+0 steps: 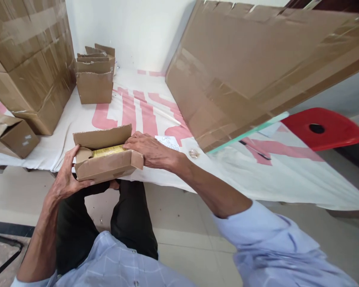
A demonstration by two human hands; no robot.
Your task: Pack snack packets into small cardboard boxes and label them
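Observation:
A small cardboard box (106, 167) with raised flaps is at the front edge of the cloth-covered table. Inside it lies something yellow (109, 150) with printed markings; its kind I cannot make out. My left hand (65, 179) grips the box's left end, with the thumb along the lower front and fingers up the side. At the other end, my right hand (146, 149) is closed over the box's right side, its fingertips reaching in beside the yellow contents and partly hidden. The long back flap stands up, and a short flap sticks out at the right.
Several open cardboard boxes (95, 87) stand in a row at the back. Large taped cartons (36, 75) are stacked on the left, near a smaller box (20, 139). A big cardboard sheet (221, 71) leans at right, by a red stool (332, 129). A paper slip (169, 142) lies on the cloth.

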